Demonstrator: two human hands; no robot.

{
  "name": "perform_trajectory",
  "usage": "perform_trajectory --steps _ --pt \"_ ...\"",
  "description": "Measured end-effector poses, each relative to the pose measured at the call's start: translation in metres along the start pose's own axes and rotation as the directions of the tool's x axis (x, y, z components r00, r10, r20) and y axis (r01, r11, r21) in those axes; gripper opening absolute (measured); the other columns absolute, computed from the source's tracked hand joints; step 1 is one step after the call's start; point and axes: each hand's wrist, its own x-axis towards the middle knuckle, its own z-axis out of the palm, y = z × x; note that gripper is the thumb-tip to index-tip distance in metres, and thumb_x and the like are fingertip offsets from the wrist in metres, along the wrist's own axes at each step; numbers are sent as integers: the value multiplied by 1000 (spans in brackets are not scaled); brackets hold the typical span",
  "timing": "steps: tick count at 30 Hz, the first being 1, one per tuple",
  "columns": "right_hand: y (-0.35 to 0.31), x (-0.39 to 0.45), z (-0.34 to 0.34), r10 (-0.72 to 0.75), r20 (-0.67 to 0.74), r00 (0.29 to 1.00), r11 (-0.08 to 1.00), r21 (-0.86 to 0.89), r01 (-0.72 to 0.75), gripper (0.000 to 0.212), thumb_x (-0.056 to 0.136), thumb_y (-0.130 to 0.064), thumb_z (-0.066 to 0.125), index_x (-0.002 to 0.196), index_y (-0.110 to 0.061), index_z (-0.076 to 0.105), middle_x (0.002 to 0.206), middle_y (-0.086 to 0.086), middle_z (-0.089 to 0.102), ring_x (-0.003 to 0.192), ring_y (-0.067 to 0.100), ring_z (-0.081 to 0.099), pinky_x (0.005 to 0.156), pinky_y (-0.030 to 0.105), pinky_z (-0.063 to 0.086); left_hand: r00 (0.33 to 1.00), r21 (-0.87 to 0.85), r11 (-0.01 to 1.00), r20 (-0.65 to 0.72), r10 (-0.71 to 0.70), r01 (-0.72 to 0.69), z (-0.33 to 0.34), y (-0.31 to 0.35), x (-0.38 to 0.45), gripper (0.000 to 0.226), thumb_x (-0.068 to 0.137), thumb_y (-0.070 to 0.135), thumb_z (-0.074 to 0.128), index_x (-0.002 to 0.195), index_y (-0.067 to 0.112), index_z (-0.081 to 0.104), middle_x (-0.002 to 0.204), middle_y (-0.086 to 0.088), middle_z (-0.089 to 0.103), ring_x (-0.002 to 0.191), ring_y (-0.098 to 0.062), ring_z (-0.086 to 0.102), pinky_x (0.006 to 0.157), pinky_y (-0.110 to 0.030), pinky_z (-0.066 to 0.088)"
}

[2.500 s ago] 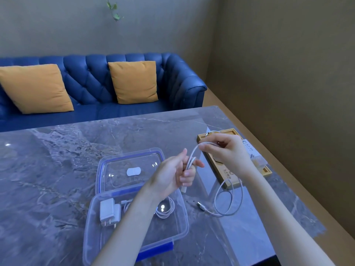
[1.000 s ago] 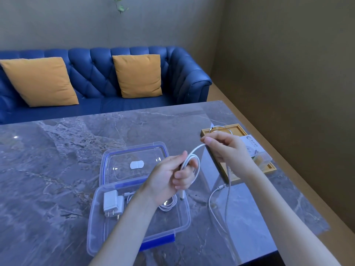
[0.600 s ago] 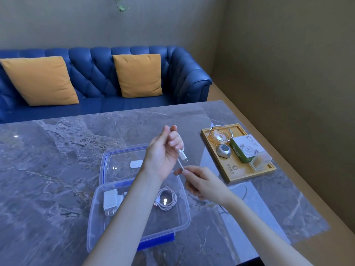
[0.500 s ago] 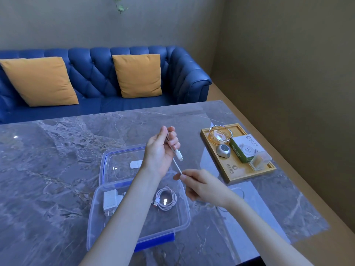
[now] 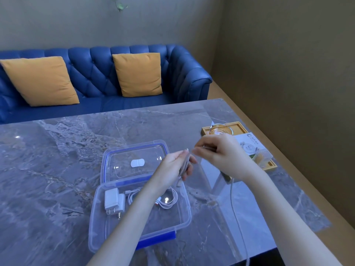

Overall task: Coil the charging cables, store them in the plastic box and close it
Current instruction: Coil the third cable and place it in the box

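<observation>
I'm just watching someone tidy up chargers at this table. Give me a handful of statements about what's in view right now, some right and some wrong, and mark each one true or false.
1. The plastic box is open, with its lid lying on the table behind it. True.
2. A white plug adapter lies inside the box. True.
3. The box holds no cable yet. False: a coiled cable already lies in it beside the adapter.
4. The left hand is empty. False: it holds loops of a white cable, and the right hand holds the same cable.
5. The white cable is fully coiled. False: a long stretch trails toward the near table edge.
</observation>
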Motion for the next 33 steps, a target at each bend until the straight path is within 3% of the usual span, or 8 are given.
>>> perform_trajectory --steps 5,10,14,21,23,26,30,33 --pt "10 0 3 47 -88 995 922 387 -9 8 78 -12 70 75 -5 70 47 -12 52 47 2 41 48 10 31 966 -381 915 257 -33 133 -6 14 -17 36 93 30 36 74 7 54 41 7 36 37 -6 27 39 -17 24" --pt "11 -7 17 156 80 985 689 705 -166 25 76 -32 59 88 -13 71 47 -10 36 41 6 26 39 17 18 934 -641 740 353 47 205 -12 24 -19 38 91 30 37 65 15 59 38 15 32 34 -1 23 34 -12 27" --pt "13 -6 24 177 172 969 651 718 -247 21 89 -28 51 87 -20 70 47 -9 37 40 6 23 40 15 15 813 -826 397 519 262 400 -19 29 -11 34 96 23 36 85 1 59 53 2 32 48 -12 29 46 -23 33" --pt "9 -14 35 161 326 932 768 552 -326 24 95 -27 45 97 -29 68 48 0 33 39 9 24 37 16 23 947 -965 161 240 215 208 -42 34 10 27 95 12 38 87 -8 55 53 -13 45 49 -20 35 54 -32 39" --pt "5 -17 40 159 361 919 814 479 -329 24 97 -27 43 105 -30 65 48 2 32 37 8 25 36 14 25 998 -978 203 64 28 57 -42 33 21 28 96 18 37 81 2 53 45 -2 47 39 -13 40 42 -22 41" --pt "-2 -17 42 164 390 906 867 381 -321 28 98 -23 41 115 -15 62 42 -8 36 34 5 28 38 10 27 968 -885 426 -241 -77 -186 -32 29 30 32 100 24 30 80 7 49 40 9 41 33 -4 34 37 -14 32" --pt "-9 -16 39 143 374 916 959 177 -222 31 97 -18 40 102 8 56 40 -11 41 37 5 36 42 11 30 920 -647 716 -391 -14 -263 -17 16 34 35 101 21 28 79 5 50 43 11 42 36 -3 33 40 -15 30" --pt "-11 -13 35 94 312 945 995 3 -100 33 95 -23 45 82 6 54 57 9 43 47 13 29 46 20 29 903 -223 943 -407 138 -245 -10 8 31 33 100 20 30 77 11 51 46 9 46 39 -2 36 41 -14 31"
